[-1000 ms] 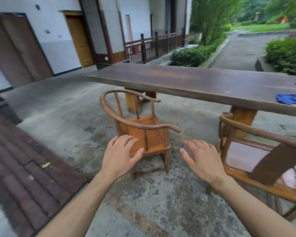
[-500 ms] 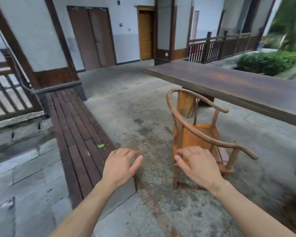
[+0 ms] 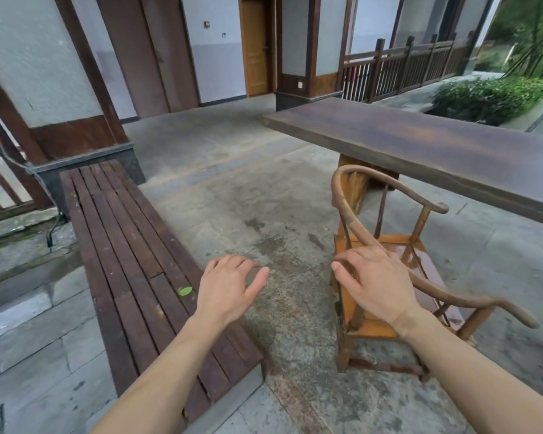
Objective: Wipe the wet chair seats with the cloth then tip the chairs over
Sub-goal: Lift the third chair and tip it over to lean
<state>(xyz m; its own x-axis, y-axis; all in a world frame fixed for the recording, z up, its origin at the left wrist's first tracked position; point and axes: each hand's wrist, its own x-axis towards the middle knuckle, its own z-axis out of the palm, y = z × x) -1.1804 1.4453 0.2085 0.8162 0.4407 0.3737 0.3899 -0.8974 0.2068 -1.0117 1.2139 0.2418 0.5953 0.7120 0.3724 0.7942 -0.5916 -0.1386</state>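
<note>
Chair (image 3: 389, 242) upright on stone floor (image 3: 232, 198), beside the long desk (image 3: 436, 145), seat glossy. Right hand (image 3: 376, 283) over its curved rail, fingers spread and relaxed; contact unclear. Left hand (image 3: 229, 286) spread, empty, above the slatted bench (image 3: 123, 245). Cloth out of view.

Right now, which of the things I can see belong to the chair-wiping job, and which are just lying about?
Part of the job:
wooden chair, its seat shiny and wet
left hand, holding nothing
right hand, in front of the chair's rail

Just lying about:
long table
slatted bench
green leaf on the bench
</note>
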